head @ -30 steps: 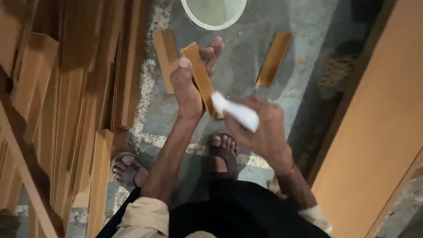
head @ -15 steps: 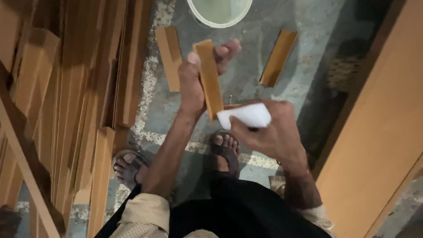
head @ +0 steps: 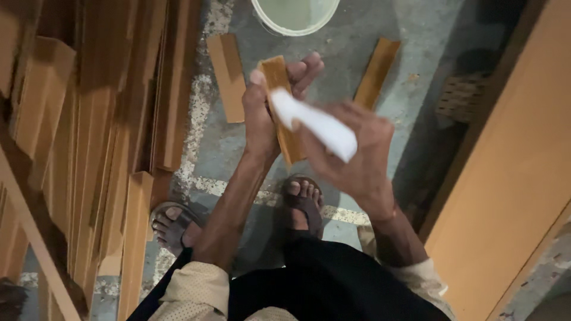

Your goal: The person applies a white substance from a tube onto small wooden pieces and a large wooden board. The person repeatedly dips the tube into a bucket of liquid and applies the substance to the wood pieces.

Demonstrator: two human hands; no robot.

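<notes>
My left hand (head: 264, 113) grips a short, flat wooden piece (head: 278, 77) held upright in front of me, thumb on one face and fingers curled over the top. My right hand (head: 357, 160) holds a folded white cloth (head: 318, 125) and presses one end of it against the face of that wooden piece near the top. Both hands are above the concrete floor, over my sandalled feet (head: 303, 202).
A pale round bucket (head: 295, 15) stands at the top. Two loose wooden pieces (head: 227, 77) (head: 376, 71) lie on the floor. Stacks of wooden strips (head: 101, 148) fill the left side. A large wooden panel (head: 511, 178) leans on the right.
My right hand has slid the white cloth up the wooden piece, from its lower end to near its top. The left hand keeps its hold on the piece.
</notes>
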